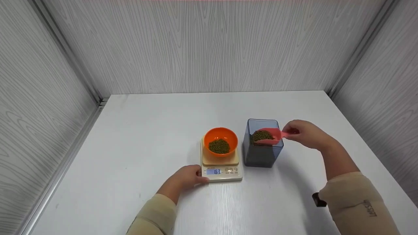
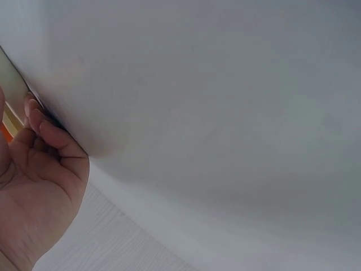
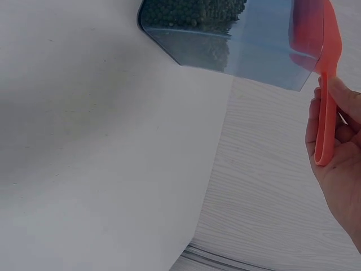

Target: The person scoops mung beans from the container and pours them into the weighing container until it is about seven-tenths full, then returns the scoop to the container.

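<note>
A small kitchen scale (image 1: 225,178) with a lit display bears an orange bowl (image 1: 233,140) that holds green-brown pellets (image 1: 219,147). My left hand (image 1: 186,177) grips the scale's front left corner, thumb along the front; in the left wrist view its fingers (image 2: 53,135) are curled at the edge. Just right of the scale stands a clear bluish container (image 1: 261,159) with pellets inside. My right hand (image 1: 308,133) holds a red scoop (image 1: 277,134) by its handle, fingers curled round it in the right wrist view. The scoop's bowl, heaped with pellets, lies within the container's mouth.
A white table (image 1: 147,130) lies under everything. Grey wood-grained panels rise at the back (image 1: 209,45) and both sides. The container's near side stands close to the scale's right edge.
</note>
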Tool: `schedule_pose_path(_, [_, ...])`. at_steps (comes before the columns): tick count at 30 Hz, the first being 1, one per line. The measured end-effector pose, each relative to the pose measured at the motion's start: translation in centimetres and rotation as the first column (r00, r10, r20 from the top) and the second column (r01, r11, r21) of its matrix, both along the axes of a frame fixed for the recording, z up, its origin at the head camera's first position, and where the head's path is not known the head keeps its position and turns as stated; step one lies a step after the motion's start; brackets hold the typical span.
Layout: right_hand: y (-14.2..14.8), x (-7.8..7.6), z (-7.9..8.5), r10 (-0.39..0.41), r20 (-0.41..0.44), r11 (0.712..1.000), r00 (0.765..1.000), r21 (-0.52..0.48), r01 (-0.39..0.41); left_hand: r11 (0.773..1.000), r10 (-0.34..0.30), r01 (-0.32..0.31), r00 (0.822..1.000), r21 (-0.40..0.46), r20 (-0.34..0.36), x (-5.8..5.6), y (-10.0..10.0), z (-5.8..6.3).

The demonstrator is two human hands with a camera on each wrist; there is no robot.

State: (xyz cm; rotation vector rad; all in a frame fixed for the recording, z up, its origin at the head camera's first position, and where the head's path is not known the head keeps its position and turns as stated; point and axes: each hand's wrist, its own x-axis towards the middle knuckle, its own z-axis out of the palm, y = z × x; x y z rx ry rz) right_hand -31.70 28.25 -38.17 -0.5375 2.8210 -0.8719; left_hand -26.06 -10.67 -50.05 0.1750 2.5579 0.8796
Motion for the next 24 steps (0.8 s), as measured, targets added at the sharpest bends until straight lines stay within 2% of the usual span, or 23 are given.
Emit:
schedule_pose_path(6, [0.6, 0.0, -0.6, -0.018, 0.002, 1.0, 1.0, -0.024, 0.018, 1.0, -0.007, 0.007, 1.0, -0.003, -0.002, 0.0, 0.0, 0.0])
schedule_pose_path(16, [0.8, 0.3, -2.3, -0.049, 0.029, 0.992, 0.998, -0.118, 0.052, 1.0, 0.003, -0.003, 1.0, 0.004, -0.001, 0.0, 0.1, 0.0])
schedule_pose_path(24, [0.5, 0.3, -2.9, -0.091, 0.022, 0.982, 0.996, -0.163, 0.093, 1.0, 0.017, -0.017, 1.0, 0.008, 0.009, -0.1, 0.0, -0.2])
